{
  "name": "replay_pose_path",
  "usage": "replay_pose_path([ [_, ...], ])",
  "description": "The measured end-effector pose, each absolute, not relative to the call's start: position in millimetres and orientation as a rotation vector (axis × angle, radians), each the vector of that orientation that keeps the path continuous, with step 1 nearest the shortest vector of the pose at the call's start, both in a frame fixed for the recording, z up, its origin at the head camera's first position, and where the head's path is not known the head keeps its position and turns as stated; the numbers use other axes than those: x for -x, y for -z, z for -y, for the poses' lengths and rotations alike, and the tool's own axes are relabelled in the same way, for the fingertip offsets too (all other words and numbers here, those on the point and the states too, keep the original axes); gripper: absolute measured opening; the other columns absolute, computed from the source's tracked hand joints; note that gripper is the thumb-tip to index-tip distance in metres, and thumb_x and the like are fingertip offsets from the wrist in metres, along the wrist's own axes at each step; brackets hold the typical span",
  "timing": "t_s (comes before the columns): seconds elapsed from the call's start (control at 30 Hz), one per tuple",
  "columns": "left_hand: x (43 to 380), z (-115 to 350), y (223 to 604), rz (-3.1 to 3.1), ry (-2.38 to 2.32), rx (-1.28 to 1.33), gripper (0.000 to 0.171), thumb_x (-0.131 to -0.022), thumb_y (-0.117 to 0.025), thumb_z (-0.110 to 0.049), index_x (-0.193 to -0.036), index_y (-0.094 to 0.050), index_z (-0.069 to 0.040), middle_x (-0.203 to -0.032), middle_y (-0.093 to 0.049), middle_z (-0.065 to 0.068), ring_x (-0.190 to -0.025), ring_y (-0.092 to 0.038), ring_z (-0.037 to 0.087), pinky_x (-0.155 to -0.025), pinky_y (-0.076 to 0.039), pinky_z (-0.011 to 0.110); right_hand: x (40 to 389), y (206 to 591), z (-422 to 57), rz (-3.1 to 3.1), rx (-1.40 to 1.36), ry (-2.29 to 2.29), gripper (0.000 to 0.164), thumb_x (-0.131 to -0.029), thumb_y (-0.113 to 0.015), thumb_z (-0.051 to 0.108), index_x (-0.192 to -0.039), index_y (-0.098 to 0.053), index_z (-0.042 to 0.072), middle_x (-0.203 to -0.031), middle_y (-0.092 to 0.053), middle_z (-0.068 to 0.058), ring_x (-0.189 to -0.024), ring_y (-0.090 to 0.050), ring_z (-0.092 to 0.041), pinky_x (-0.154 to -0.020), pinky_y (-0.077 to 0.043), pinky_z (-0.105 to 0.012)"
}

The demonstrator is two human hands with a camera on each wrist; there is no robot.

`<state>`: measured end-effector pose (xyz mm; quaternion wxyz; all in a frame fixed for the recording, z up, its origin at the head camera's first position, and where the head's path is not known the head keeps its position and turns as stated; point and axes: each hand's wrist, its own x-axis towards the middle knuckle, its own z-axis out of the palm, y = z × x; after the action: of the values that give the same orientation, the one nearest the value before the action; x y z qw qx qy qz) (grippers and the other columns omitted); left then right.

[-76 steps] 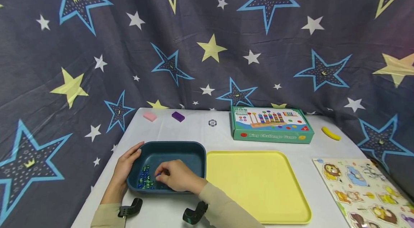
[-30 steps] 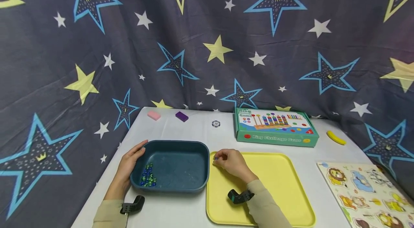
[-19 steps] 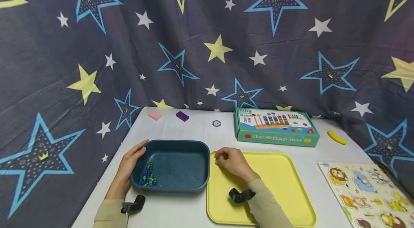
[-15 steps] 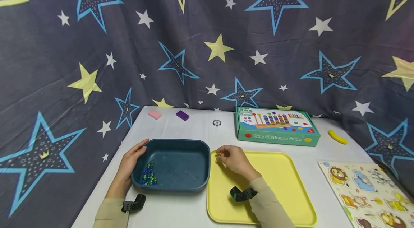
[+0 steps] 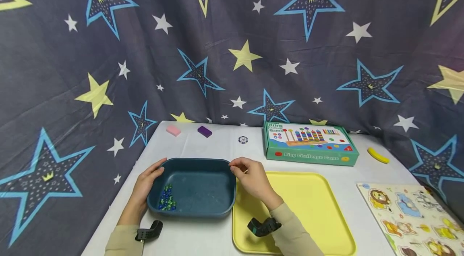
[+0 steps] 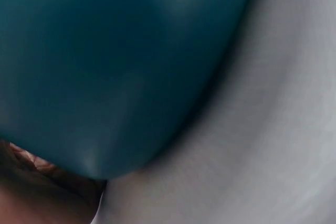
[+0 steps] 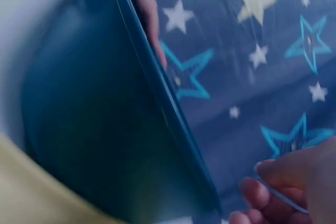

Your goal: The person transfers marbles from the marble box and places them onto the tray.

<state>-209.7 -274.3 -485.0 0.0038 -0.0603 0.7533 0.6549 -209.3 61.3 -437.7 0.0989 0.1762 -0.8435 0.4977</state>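
Left hand point(image 5: 144, 185), fingers straight, touches the bin point(image 5: 203, 187) left of the marbles point(image 5: 167, 199); right hand point(image 5: 251, 176), far right: grasp unclear. Box point(image 5: 311, 157): "Ring Challenge Game".

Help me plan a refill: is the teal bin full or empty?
Partly full: blue and green marbles cluster at the left end of the teal bin; most of its visible floor is bare.

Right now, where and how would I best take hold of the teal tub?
Probably by the raised rim of the teal tub, at both short ends: left hand from the left, where it rests, right hand from above, since the yellow tray sits close to that end. Keep it level, as the small green and blue pieces are gathered at the left.
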Motion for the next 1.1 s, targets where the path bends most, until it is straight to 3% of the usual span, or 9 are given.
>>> replay_pose_path([
  [0.33,212.6,272.4,483.8,-2.363,-2.055,0.165,0.045,-0.089,-0.056,-0.030,-0.132,-0.048,-0.018,-0.142,-0.036,0.002,-0.132,-0.025,0.018,-0.107,-0.017,0.042,178.1,429.1,-23.4,2.442,-0.738,-1.723,0.010,-0.087,-0.061,0.016,-0.095,-0.065,0.018,-0.075,-0.062,0.000,-0.058,-0.051,-0.010,-0.051,-0.043,-0.022],
  [0.63,209.7,273.7,479.2,-2.331,-2.067,0.206,0.046,-0.089,-0.056,-0.031,-0.133,-0.048,-0.019,-0.142,-0.036,0.000,-0.131,-0.025,0.016,-0.106,-0.018,0.040,184.6,441.9,6.2,2.519,-0.831,-1.791,0.009,-0.088,-0.059,0.022,-0.095,-0.065,0.019,-0.084,-0.066,-0.003,-0.062,-0.056,-0.006,-0.055,-0.048,-0.023],
  [0.93,209.1,272.4,482.3,-2.302,-2.083,0.234,0.047,-0.088,-0.057,-0.031,-0.133,-0.047,-0.017,-0.142,-0.036,0.000,-0.130,-0.027,0.015,-0.106,-0.021,0.038,195.4,445.9,42.9,2.661,-0.914,-1.802,0.013,-0.087,-0.060,0.021,-0.095,-0.067,0.013,-0.076,-0.061,0.009,-0.060,-0.052,-0.005,-0.053,-0.045,-0.022],
  [1.1,210.5,272.9,482.9,-2.291,-2.085,0.258,0.049,-0.087,-0.058,-0.034,-0.133,-0.047,-0.018,-0.142,-0.035,-0.001,-0.130,-0.028,0.015,-0.105,-0.023,0.037,196.8,448.3,62.1,2.704,-0.941,-1.824,0.014,-0.086,-0.061,0.019,-0.094,-0.067,0.009,-0.074,-0.061,0.010,-0.060,-0.052,-0.003,-0.052,-0.044,-0.020],
])
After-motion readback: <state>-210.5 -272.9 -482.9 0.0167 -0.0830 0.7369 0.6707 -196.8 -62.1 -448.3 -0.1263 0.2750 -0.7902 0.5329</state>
